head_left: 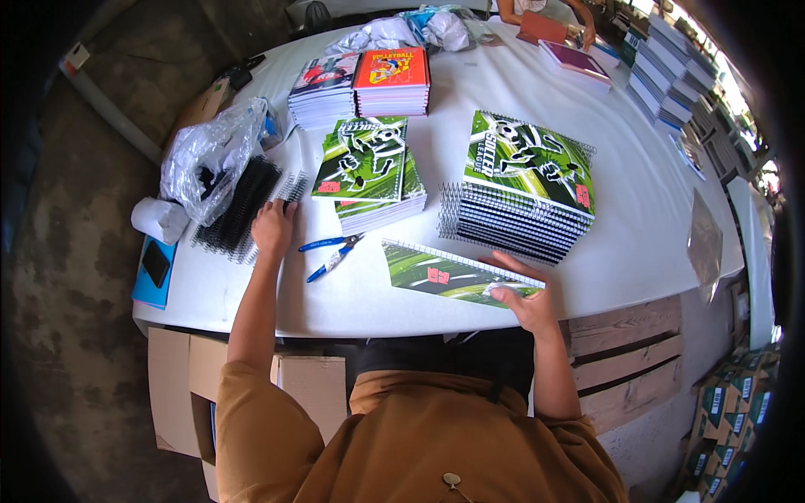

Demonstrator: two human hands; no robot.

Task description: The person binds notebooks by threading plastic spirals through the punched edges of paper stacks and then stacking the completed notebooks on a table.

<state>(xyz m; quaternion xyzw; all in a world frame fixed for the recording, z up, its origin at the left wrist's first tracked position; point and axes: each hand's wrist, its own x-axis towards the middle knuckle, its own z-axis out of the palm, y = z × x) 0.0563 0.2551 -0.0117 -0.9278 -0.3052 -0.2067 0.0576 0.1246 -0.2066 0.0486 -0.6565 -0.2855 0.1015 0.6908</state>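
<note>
My right hand (527, 300) grips an unbound notebook (449, 275) near the table's front edge. It is held tilted, with a green cover and a row of punched holes along its top edge. My left hand (274, 226) is over the right side of a heap of black spiral binding coils (239, 201), its fingers bent onto a coil. Blue-handled pliers (334, 251) lie between my hands. Beyond them is a stack of green soccer-cover notebooks (381, 215), without visible coils. To its right stands a taller stack of coil-bound ones (528, 163).
Two more notebook stacks, one with a red-orange cover (392, 71), stand farther back. Plastic bags (214, 155) lie at left, near a dark phone (155, 263) on a blue sheet. Another person's hand (589, 35) is at the far side. Tall notebook piles (671, 75) stand far right.
</note>
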